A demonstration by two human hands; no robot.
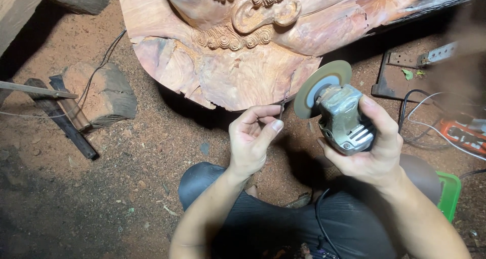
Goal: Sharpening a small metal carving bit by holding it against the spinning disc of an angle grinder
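My right hand (377,150) grips an angle grinder (344,120) by its grey metal head, fingers wrapped round the body, thumb over the top. The grinder sits right of centre, just above my knees, with its round disc (316,87) tilted up toward 11 o'clock from the tool body. The disc edge lies near the lower rim of the wood carving (228,61), and I cannot tell whether they touch.

My left hand (250,140) is at 9 o'clock from the grinder, close beside it. Its fingers are curled narrow, pinching a small thin metal piece (281,108) between thumb and fingertips; the piece is too small to identify.

The carving fills the area at 12 o'clock: a reddish slab with curled relief scrolls. A black cable (321,218) runs down from the grinder across my dark trousers (263,218).

Further out, at 9 o'clock, a wood block (106,94) rests on the sawdust-covered floor (101,188), with dark bars (66,120) leaning against it. At 3 o'clock lie cables (420,122) and an orange object (463,135). A green stool edge (449,193) shows at 4 o'clock.
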